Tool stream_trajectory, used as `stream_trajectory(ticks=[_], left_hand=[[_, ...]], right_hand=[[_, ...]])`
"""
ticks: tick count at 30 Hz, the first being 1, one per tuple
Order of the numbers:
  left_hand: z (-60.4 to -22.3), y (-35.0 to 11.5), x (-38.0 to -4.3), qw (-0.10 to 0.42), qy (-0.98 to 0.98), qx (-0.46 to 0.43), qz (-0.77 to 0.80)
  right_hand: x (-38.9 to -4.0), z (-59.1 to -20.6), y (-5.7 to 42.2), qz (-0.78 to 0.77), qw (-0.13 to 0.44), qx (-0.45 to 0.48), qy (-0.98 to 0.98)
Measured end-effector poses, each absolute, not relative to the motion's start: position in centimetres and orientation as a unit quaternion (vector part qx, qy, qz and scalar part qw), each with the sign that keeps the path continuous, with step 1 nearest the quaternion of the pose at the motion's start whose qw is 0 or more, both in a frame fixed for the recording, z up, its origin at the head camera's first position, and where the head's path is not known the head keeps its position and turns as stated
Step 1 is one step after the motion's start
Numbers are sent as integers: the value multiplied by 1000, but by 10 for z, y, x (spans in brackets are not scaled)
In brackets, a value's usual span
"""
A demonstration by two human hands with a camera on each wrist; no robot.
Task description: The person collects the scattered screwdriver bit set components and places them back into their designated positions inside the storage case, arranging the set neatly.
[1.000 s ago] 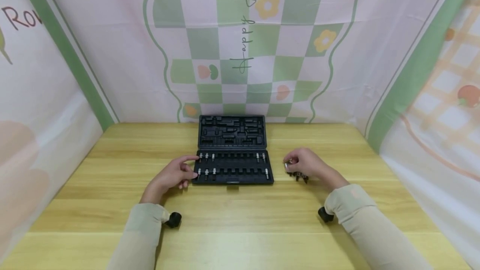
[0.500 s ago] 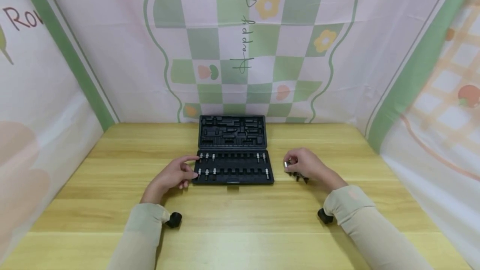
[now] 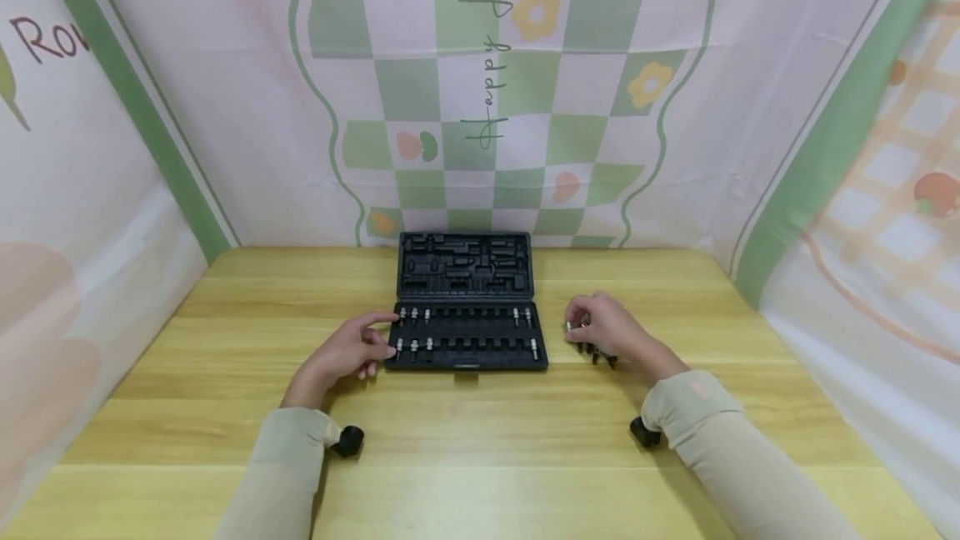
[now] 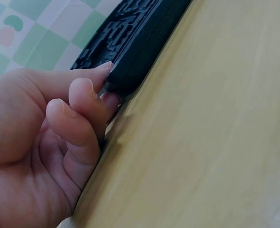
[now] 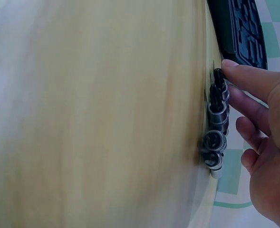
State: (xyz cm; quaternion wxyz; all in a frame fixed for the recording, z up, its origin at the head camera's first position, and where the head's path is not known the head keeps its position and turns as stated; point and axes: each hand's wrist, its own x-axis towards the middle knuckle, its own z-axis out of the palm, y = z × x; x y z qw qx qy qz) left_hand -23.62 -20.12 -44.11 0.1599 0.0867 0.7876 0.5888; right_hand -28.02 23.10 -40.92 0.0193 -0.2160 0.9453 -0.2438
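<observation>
An open black socket case (image 3: 465, 328) lies on the wooden table, several silver-topped bit sockets (image 3: 534, 348) seated in its two slotted rows. Its left side is held by my left hand (image 3: 345, 348), thumb near the front corner and index finger farther back; in the left wrist view the other fingers curl beside the case wall (image 4: 142, 61). To the right of the case, my right hand (image 3: 611, 330) pinches a bit socket between thumb and fingers at a small pile of loose bit sockets (image 5: 217, 118). The fingers partly hide the pinched one.
The case lid (image 3: 465, 265) stands raised at the back, close to the checkered cloth backdrop (image 3: 468, 182). Wood tabletop (image 3: 465, 457) spreads in front of the case. Cloth hangs on both sides too.
My right hand has shifted slightly left at the pile, and the silver end at its fingertips is less exposed. The left hand and the case stay in place.
</observation>
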Motion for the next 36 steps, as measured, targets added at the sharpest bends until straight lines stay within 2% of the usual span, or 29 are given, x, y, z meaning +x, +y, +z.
stream_trajectory(ticks=[8, 36], left_hand=[[-438, -200, -234, 160, 787, 85, 590], [-437, -200, -233, 167, 781, 84, 597]], right_hand=[[-283, -412, 225, -276, 33, -187, 942], [-268, -413, 194, -377, -11, -157, 913]])
